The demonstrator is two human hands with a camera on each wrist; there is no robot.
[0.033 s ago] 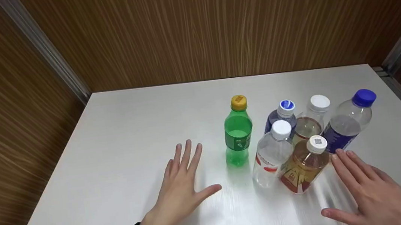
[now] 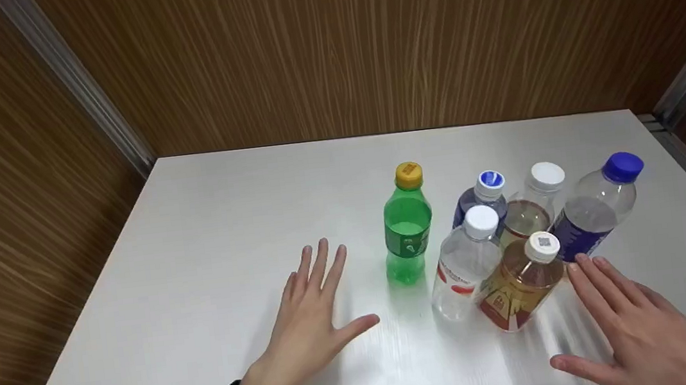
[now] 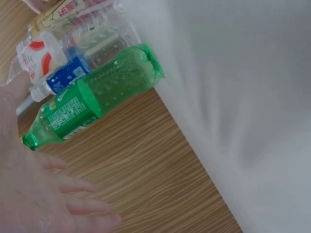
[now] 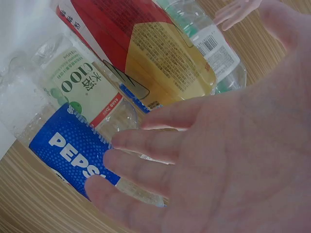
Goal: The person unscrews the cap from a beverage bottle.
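My left hand (image 2: 306,326) is over the white table with its fingers straight and thumb out to the side, holding nothing. To its right stands a green bottle (image 2: 408,224) with a yellow cap. My right hand (image 2: 639,326) has straight fingers too, its fingertips close to the Pepsi bottle (image 2: 596,205) with a dark blue cap. Just left of that hand is an amber bottle (image 2: 521,285) with a red and gold label. A clear bottle (image 2: 459,276) with a white cap stands beside the amber one. In the right wrist view, the Pepsi label (image 4: 73,150) lies beyond my fingers.
Behind the front bottles stand a small blue-labelled bottle (image 2: 480,203) and a white-capped bottle (image 2: 529,207) with a pale label. Wood-grain panels (image 2: 327,52) wall the table (image 2: 239,191) at the back and both sides.
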